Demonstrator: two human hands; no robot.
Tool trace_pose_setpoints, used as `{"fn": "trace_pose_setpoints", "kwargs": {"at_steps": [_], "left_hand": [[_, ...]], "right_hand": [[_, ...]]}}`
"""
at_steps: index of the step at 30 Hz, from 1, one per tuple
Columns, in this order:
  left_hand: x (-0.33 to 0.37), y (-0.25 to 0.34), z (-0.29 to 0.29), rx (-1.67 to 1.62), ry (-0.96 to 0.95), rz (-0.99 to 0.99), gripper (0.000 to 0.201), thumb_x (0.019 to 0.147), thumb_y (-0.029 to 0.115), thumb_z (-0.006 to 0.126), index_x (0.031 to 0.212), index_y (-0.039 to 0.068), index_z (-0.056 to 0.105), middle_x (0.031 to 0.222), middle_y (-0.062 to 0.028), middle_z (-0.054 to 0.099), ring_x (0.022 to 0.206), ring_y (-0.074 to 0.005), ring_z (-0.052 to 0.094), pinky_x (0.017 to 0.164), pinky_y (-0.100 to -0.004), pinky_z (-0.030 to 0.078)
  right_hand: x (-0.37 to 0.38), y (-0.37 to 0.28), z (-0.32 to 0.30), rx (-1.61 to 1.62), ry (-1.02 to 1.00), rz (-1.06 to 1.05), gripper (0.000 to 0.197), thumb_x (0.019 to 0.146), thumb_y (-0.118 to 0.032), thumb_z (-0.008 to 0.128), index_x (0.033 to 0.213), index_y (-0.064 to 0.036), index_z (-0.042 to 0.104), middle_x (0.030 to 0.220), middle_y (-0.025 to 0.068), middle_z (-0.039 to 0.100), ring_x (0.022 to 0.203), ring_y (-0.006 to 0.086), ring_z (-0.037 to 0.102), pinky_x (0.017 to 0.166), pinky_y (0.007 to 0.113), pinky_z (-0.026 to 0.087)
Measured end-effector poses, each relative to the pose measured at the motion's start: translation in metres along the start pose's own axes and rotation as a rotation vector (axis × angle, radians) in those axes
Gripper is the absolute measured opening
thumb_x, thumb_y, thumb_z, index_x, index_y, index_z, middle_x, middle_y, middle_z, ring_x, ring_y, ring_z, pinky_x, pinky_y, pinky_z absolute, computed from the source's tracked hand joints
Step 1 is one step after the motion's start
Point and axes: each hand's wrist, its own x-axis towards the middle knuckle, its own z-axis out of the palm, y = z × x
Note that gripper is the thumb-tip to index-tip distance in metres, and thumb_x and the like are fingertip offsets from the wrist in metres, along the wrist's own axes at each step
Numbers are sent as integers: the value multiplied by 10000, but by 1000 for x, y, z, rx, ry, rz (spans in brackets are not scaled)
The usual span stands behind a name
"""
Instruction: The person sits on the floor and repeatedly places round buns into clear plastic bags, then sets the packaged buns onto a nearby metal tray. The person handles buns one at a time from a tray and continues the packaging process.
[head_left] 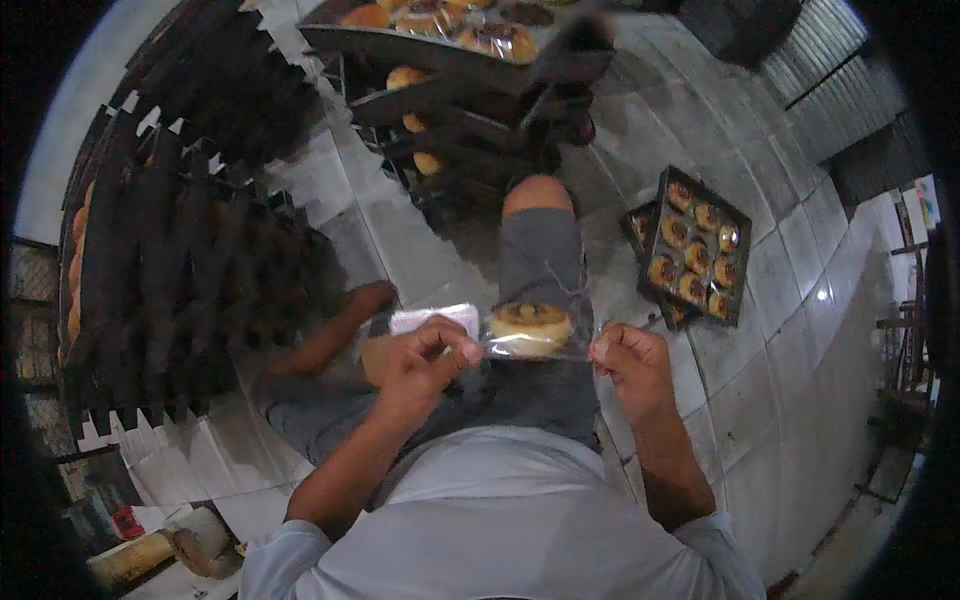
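Observation:
A round, golden-brown bun (531, 330) with a darker top sits inside a clear plastic bag in front of my lap. My left hand (425, 362) pinches the left end of this bag between thumb and fingers. At the opposite end, my right hand (632, 362) pinches the plastic in the same way. The bag is stretched level between both hands, with the bun in its middle. Just beyond my left hand lies a stack of clear plastic bags (436, 318) with pink print, on something tan beside my leg.
Dark trays (460, 45) holding buns stand stacked in a rack ahead. On the tiled floor at right, a black tray (742, 262) of topped buns rests over another tray. Tall racks of dark trays (180, 270) fill the left side.

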Motion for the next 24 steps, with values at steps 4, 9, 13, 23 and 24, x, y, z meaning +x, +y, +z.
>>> {"fn": "trace_pose_setpoints", "kwargs": {"at_steps": [4, 9, 13, 23, 24], "left_hand": [[-32, -63, 0, -48, -30, -355, 155, 970, 134, 761, 1009, -15, 765, 956, -67, 695, 941, -158, 657, 901, -332, 504], [-24, -107, 2, 355, -132, -107, 238, 943, 182, 748, 1065, -22, 743, 1010, -182, 689, 986, -312, 662, 911, -427, 510], [-14, -94, 9, 575, -95, -52, 251, 932, 181, 726, 1107, 1, 724, 1090, -211, 681, 1039, -414, 625, 923, -476, 506], [-15, -100, -39, 325, 329, 161, 244, 921, 108, 692, 1156, 42, 709, 1129, -205, 678, 1087, -347, 664, 963, -503, 521], [-19, -91, -50, 672, 235, 93, 304, 898, 122, 708, 1193, 53, 695, 1193, -187, 680, 1132, -344, 663, 1016, -521, 494]], "right_hand": [[-27, 62, -4, -242, 72, 99, 142, 918, -128, 789, 843, -17, 743, 896, 7, 716, 763, 42, 561, 672, 245, 426], [-12, 94, -13, -449, 226, -32, 164, 937, -150, 779, 921, 11, 749, 883, 1, 712, 802, 68, 610, 706, 261, 488], [2, 75, -11, -445, 289, -88, 315, 935, -223, 801, 1114, 31, 745, 980, 60, 759, 883, 144, 689, 803, 315, 559], [108, -56, 94, -789, -300, -719, 585, 793, -115, 818, 1359, -49, 685, 1248, 166, 753, 1160, 307, 728, 1041, 414, 547], [148, -97, 99, -869, -221, -1085, 606, 770, -77, 802, 1364, -54, 682, 1281, 161, 746, 1166, 329, 726, 1045, 427, 546]]}}
